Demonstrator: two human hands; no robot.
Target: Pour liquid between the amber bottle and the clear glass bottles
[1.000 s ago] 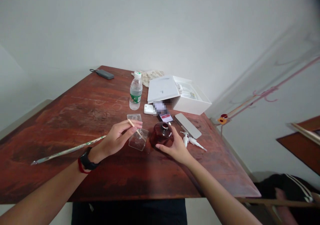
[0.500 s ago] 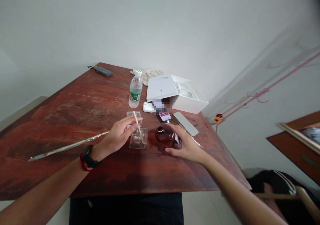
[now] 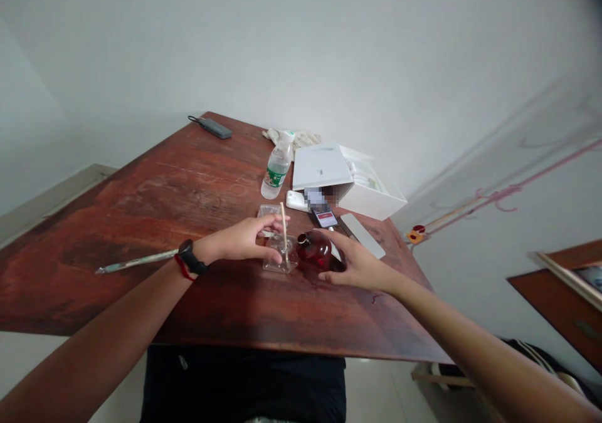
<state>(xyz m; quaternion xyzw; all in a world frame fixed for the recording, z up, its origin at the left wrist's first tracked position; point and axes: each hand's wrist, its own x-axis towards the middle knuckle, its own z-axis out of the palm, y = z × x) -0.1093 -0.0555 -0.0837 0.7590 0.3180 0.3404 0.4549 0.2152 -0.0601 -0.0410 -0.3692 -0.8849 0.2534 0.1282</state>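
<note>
The amber bottle (image 3: 320,250) lay tipped over the table (image 3: 226,310), its open neck pointing left toward a clear plastic case (image 3: 275,268). The right hand (image 3: 360,263) had it in a grip, thumb on the near side and fingers over the far side; whether the bottle's lower side touched the wood could not be told. A pale stick (image 3: 284,229) stood nearly upright over the clear case, just beside the bottle's neck. The left hand (image 3: 239,238) was loose, its thumb and fingers parted around the stick; whether any fingertip touched it could not be told. A black watch (image 3: 192,257) and a red band (image 3: 184,267) circled the left wrist, and a long, thin wrapped item (image 3: 136,262) lay left of it.

Beyond the hands, a phone (image 3: 325,218) lay between a small white object (image 3: 297,201) and a flat silver case (image 3: 365,236). A water bottle (image 3: 276,169) with a green label stood behind the clear case. Farther back came an open white box (image 3: 371,200), a crumpled pale cloth (image 3: 305,138) and, near the far left corner, a grey device (image 3: 217,128) with a dark loop
</note>
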